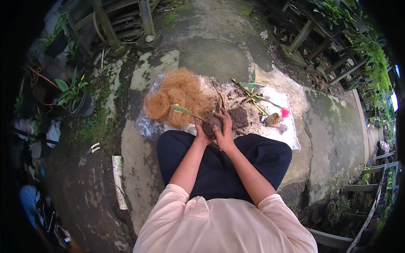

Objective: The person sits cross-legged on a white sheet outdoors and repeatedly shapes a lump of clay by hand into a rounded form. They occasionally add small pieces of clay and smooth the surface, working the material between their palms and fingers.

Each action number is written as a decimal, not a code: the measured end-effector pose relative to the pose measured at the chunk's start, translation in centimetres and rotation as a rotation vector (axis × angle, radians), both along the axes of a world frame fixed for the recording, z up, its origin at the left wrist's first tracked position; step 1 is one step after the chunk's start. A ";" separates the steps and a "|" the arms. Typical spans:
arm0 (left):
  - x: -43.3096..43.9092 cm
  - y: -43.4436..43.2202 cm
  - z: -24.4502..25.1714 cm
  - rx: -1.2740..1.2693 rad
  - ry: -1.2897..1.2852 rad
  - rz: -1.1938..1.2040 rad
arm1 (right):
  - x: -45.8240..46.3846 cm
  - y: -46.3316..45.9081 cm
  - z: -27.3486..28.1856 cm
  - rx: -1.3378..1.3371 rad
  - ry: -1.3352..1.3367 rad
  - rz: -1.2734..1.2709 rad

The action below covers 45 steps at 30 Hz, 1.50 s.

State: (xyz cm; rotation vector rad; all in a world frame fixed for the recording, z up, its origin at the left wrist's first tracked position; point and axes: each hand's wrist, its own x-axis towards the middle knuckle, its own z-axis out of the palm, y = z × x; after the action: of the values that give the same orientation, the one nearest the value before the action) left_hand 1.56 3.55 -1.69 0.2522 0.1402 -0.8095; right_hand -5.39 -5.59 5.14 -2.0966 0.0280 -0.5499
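Between my two palms sits a ball of dark, wet soil (211, 124), held just above my lap. My left hand (201, 132) cups its left side, and my right hand (225, 129) wraps its right side with fingers over the top. A variegated leaf cutting (183, 110) sticks out of the ball to the upper left. A lump of dark soil (239, 117) lies on the cloth right of my hands. Beyond my left hand rests a heap of brown coconut fibre (177, 95). Several variegated leaves (253, 95) lie farther right, near a small cylindrical container (272, 120).
A soiled white cloth (292, 132) and clear plastic (145, 128) lie on the concrete. A potted plant (79, 101) stands left, near a whitish strip (119, 182). Wooden racks (303, 36) stand around. A person's blue-clad part (29, 202) shows at lower left.
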 end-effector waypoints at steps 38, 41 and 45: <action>-6.7 1.2 17.2 0.390 -0.756 0.345 | -3.9 -0.8 14.2 0.273 -0.129 0.074; -6.4 1.1 16.8 0.470 -0.846 0.355 | -3.9 -0.9 14.1 0.283 -0.142 0.069; -5.9 1.4 17.3 0.520 -0.940 0.365 | -3.5 -1.0 13.7 0.296 -0.208 0.083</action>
State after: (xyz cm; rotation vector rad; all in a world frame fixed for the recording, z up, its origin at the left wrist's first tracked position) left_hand -4.29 5.00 15.58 1.0374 -0.4862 -0.2176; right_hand -8.91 -6.56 18.87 -1.7377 -0.0913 -0.6683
